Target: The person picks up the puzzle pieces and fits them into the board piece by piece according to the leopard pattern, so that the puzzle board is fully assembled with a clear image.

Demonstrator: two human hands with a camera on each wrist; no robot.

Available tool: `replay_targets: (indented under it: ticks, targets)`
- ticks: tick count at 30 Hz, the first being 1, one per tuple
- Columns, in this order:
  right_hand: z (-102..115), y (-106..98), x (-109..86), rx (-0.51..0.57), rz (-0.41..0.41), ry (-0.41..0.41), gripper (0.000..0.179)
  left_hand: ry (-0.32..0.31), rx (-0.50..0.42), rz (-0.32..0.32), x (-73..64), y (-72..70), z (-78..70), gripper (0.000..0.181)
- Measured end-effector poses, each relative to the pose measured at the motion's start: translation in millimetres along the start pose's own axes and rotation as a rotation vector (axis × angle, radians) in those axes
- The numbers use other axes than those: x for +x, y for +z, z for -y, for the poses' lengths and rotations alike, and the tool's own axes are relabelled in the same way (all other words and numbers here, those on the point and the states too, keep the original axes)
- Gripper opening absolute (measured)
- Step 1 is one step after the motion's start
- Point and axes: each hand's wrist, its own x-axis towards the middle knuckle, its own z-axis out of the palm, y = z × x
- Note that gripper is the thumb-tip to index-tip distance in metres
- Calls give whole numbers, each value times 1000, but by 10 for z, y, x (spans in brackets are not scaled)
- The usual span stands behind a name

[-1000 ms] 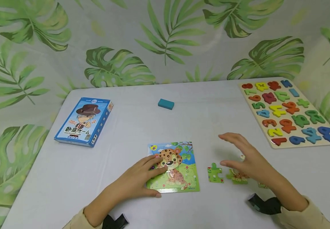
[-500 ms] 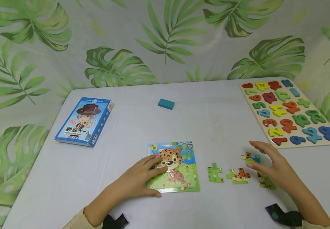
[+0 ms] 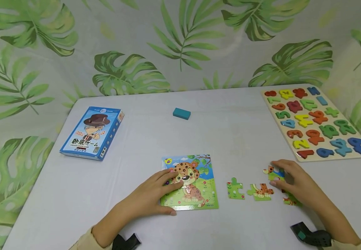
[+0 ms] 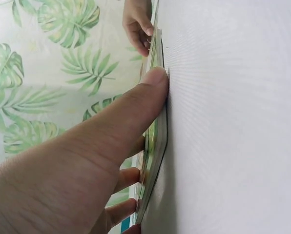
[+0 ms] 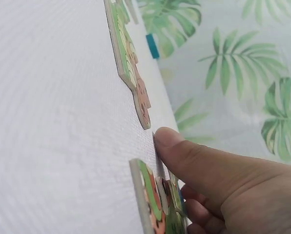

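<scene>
My left hand [image 3: 150,192] lies on the leopard puzzle board [image 3: 199,199], fingers spread over the picture. Its thumb touches the near edge, as the left wrist view [image 4: 153,78] also shows. Over to the right, my right hand [image 3: 303,185] has its thumb and fingers at opposite edges of a blue-and-green puzzle piece [image 3: 273,174], which lies on the table. Another piece [image 3: 289,200] is partly hidden beneath that hand. Left of it lie a piece with leopard spots [image 3: 262,192] and a green piece with flowers [image 3: 235,190]. In the right wrist view, the thumb [image 5: 172,141] covers part of the work.
A blue card-game box [image 3: 91,133] stands at the left of the white table. A teal block [image 3: 181,113] is near the back edge. At the back right lies a board with colourful numbers and signs [image 3: 316,121]. Leaf-patterned cloth [image 3: 183,38] hangs behind.
My right hand has moved right, away from the middle pieces, and its fingers have come down and closed in around the blue-and-green piece. The left hand has stayed on the board.
</scene>
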Motion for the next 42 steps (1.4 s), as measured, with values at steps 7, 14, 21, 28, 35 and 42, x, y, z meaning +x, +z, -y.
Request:
replay_targets:
  ticks: [7, 14, 21, 28, 35, 42]
  targets:
    - [19, 18, 6, -47, -26, -44, 44, 12, 5, -8, -2, 14, 10, 78]
    - [100, 22, 17, -77, -38, -15, 44, 26, 17, -18, -1, 18, 14, 78]
    - [454, 31, 56, -55, -72, -77, 46, 39, 53, -28, 0, 24, 9, 78]
    - [891, 218, 199, -31, -73, -293, 45, 30, 90, -51, 22, 50, -41, 77]
    - [1171, 601, 380, 21, 32, -415, 43, 41, 61, -83, 35, 99, -83, 76]
    - [1240, 909, 526, 16, 139, -397, 43, 126, 96, -169, 71, 170, -65, 70]
